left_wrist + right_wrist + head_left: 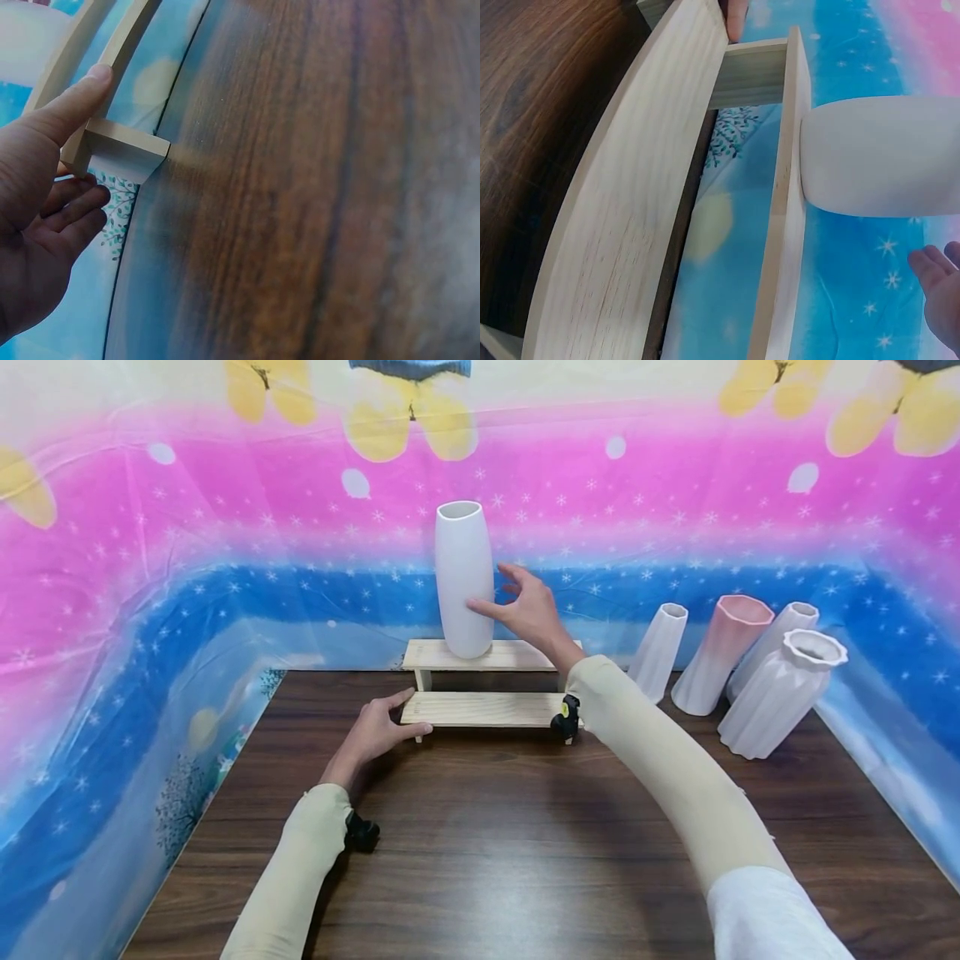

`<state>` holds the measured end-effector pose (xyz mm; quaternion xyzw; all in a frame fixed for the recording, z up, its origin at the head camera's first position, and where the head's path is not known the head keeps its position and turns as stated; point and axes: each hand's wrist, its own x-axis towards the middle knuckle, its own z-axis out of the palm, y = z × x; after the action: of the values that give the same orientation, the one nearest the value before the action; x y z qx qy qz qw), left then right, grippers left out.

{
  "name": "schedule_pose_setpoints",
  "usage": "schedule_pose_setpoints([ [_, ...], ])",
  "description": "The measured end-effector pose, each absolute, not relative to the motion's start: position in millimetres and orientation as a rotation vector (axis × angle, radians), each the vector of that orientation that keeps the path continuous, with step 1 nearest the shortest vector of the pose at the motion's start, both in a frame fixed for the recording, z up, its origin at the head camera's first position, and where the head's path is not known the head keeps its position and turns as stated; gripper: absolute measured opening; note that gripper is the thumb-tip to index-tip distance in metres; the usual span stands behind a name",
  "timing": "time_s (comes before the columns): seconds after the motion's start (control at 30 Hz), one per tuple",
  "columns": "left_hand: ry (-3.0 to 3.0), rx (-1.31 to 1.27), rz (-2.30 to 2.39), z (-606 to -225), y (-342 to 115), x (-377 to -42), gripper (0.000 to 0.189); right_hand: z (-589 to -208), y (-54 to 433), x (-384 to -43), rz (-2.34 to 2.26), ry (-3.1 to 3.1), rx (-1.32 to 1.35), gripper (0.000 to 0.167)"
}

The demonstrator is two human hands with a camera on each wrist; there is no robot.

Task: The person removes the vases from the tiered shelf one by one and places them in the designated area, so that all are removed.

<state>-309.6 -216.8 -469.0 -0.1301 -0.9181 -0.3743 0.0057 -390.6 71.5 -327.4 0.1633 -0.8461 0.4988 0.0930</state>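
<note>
A tall white vase (464, 578) (885, 154) stands upright on the upper step of a small two-step wooden stand (480, 709) (630, 210) at the back of the table. My right hand (517, 602) is beside the vase's right side with its fingers spread. In the right wrist view its fingertips (937, 289) are a little apart from the vase. My left hand (378, 722) (45, 187) holds the left end of the lower step, thumb along the wood by the leg (120, 142), fingers curled beneath.
Several other vases stand at the back right: a slim white one (657, 647), a pink one (720, 652), another white one (772, 643) and a ribbed white one (780, 693). A bright printed cloth (150, 610) walls the dark wooden table (487, 843) on three sides.
</note>
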Motion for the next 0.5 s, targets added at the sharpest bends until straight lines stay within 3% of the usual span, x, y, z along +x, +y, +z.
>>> schedule_pose_setpoints([
  [0.5,-2.876,-0.398,-1.185,-470,-216,-309,0.089,-327,51,-401,1.566,-2.47,0.566,0.096],
])
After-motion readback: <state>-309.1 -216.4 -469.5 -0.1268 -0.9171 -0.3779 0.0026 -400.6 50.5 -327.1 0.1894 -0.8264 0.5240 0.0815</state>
